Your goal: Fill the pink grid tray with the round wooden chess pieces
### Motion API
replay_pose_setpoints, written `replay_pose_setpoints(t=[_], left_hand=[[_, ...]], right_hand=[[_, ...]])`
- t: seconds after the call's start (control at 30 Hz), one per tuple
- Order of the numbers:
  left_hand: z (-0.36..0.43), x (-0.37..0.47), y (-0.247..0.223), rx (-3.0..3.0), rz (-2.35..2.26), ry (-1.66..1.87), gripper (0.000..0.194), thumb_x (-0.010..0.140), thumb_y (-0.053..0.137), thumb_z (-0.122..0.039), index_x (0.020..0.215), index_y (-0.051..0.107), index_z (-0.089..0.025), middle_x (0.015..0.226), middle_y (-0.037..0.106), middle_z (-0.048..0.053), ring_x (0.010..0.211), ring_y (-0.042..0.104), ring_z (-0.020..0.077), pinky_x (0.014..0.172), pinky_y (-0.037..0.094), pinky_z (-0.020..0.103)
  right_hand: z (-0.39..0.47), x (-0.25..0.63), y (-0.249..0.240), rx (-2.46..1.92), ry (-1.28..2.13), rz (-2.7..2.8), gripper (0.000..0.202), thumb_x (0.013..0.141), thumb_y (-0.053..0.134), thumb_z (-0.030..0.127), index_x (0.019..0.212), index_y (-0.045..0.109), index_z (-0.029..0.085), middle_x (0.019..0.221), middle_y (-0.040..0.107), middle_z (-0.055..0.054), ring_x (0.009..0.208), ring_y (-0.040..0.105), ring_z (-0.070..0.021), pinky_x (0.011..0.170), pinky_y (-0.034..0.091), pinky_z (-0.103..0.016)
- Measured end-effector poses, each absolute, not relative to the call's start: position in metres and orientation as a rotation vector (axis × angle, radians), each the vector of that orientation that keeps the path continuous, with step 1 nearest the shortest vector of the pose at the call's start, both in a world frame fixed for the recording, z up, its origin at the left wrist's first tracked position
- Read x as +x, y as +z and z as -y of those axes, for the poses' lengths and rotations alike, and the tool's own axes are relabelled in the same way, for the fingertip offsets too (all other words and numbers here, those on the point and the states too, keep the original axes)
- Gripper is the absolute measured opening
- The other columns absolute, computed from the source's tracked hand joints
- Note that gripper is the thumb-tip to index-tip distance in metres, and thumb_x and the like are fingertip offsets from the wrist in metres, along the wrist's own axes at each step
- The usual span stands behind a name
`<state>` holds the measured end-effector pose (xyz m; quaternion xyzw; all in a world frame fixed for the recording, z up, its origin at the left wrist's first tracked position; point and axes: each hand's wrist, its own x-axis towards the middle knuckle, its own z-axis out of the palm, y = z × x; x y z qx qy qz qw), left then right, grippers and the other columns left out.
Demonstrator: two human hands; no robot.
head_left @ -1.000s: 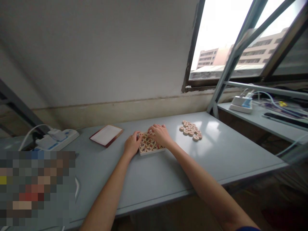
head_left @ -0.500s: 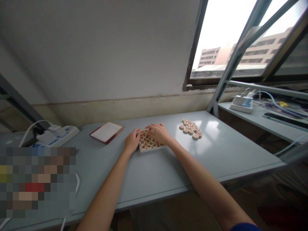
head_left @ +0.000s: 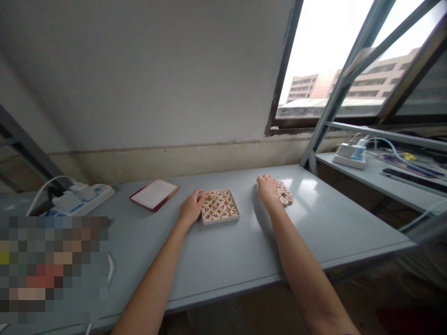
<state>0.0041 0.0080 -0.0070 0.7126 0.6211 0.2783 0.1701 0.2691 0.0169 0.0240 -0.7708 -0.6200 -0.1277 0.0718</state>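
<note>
Many round lettered pieces (head_left: 219,204) fill the view from the head camera, packed in a shallow white box (head_left: 221,222) just right of our left fingers. We count four across the row nearest us, and those at the back, closest to the left fingertips, look to sit higher, perhaps on a second layer. Judging from this, we have the larger share boxed; what is left outside is a cluster of loose pieces (head_left: 285,194), lying on the table (head_left: 223,265) beside and partly under our right fingers.

Our left hand (head_left: 191,207) rests against the box's left side, fingers bent, with a narrow gap between thumb and forefinger; we cannot tell whether they pinch the wall. Our right hand (head_left: 267,188) curls downward at the cluster's left edge. Its tips are hidden, so we cannot tell their spread or hold. Well left of the left fingers lies a white-faced, red-edged panel (head_left: 154,194).
</note>
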Motion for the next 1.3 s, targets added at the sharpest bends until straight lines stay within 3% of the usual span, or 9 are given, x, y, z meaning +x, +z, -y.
replay_pose_setpoints(t=[0.13, 0.4, 0.53, 0.63, 0.77, 0.97, 1.3], left_hand=[[-0.007, 0.004, -0.005, 2.018, -1.771, 0.77, 0.035, 0.084, 0.037, -0.041, 0.108, 0.053, -0.021, 0.093, 0.065, 0.006, 0.085, 0.059, 0.0173, 0.069, 0.041, 0.024], [-0.006, 0.004, -0.004, 2.008, -1.77, 0.775, 0.033, 0.085, 0.036, -0.038, 0.108, 0.053, -0.021, 0.094, 0.064, 0.006, 0.086, 0.058, 0.0171, 0.07, 0.041, 0.024], [-0.005, 0.004, -0.004, 2.002, -1.747, 0.774, 0.035, 0.085, 0.034, -0.039, 0.109, 0.052, -0.021, 0.092, 0.065, 0.005, 0.085, 0.058, 0.0172, 0.069, 0.041, 0.024], [-0.005, 0.004, -0.004, 2.024, -1.742, 0.777, 0.035, 0.086, 0.032, -0.039, 0.109, 0.052, -0.022, 0.093, 0.064, 0.006, 0.086, 0.058, 0.0172, 0.069, 0.041, 0.024], [-0.006, 0.004, -0.004, 2.062, -1.779, 0.77, 0.036, 0.087, 0.028, -0.039, 0.108, 0.052, -0.021, 0.099, 0.063, 0.006, 0.091, 0.057, 0.0181, 0.073, 0.04, 0.025], [-0.004, 0.005, -0.003, 2.075, -1.797, 0.746, 0.039, 0.088, 0.025, -0.041, 0.108, 0.051, -0.021, 0.097, 0.063, 0.006, 0.091, 0.057, 0.0186, 0.073, 0.039, 0.025], [-0.005, 0.003, -0.007, 2.087, -1.764, 0.789, 0.038, 0.087, 0.026, -0.041, 0.107, 0.052, -0.021, 0.095, 0.064, 0.007, 0.088, 0.058, 0.0185, 0.071, 0.04, 0.026]], right_hand=[[-0.022, 0.277, 0.019, -2.291, -0.249, 1.862, 0.03, 0.075, 0.04, 0.002, 0.094, 0.062, 0.011, 0.094, 0.058, -0.017, 0.091, 0.053, -0.0226, 0.071, 0.035, -0.029], [-0.031, 0.226, 0.026, -1.323, 0.316, 2.119, 0.024, 0.076, 0.053, 0.018, 0.099, 0.059, 0.018, 0.093, 0.062, -0.005, 0.081, 0.056, -0.0125, 0.072, 0.041, -0.023], [-0.023, 0.193, 0.024, -1.087, 0.387, 2.175, 0.03, 0.074, 0.052, 0.013, 0.103, 0.056, 0.02, 0.097, 0.06, -0.003, 0.086, 0.055, -0.0115, 0.075, 0.041, -0.024], [-0.02, 0.187, 0.019, -1.098, 0.277, 2.228, 0.036, 0.071, 0.055, 0.011, 0.105, 0.055, 0.021, 0.106, 0.056, -0.004, 0.097, 0.05, -0.0132, 0.083, 0.037, -0.027], [-0.019, 0.192, 0.016, -1.308, 0.106, 2.246, 0.044, 0.068, 0.063, 0.023, 0.111, 0.053, 0.025, 0.109, 0.054, -0.004, 0.102, 0.044, -0.0183, 0.084, 0.035, -0.031], [-0.017, 0.186, 0.013, -1.434, -0.045, 2.268, 0.037, 0.077, 0.054, 0.039, 0.113, 0.052, 0.033, 0.118, 0.047, -0.004, 0.106, 0.039, -0.0213, 0.084, 0.032, -0.035], [-0.019, 0.186, 0.003, -1.404, 0.022, 2.26, 0.028, 0.078, 0.051, 0.04, 0.105, 0.057, 0.033, 0.118, 0.049, -0.001, 0.106, 0.039, -0.0201, 0.083, 0.031, -0.034]])
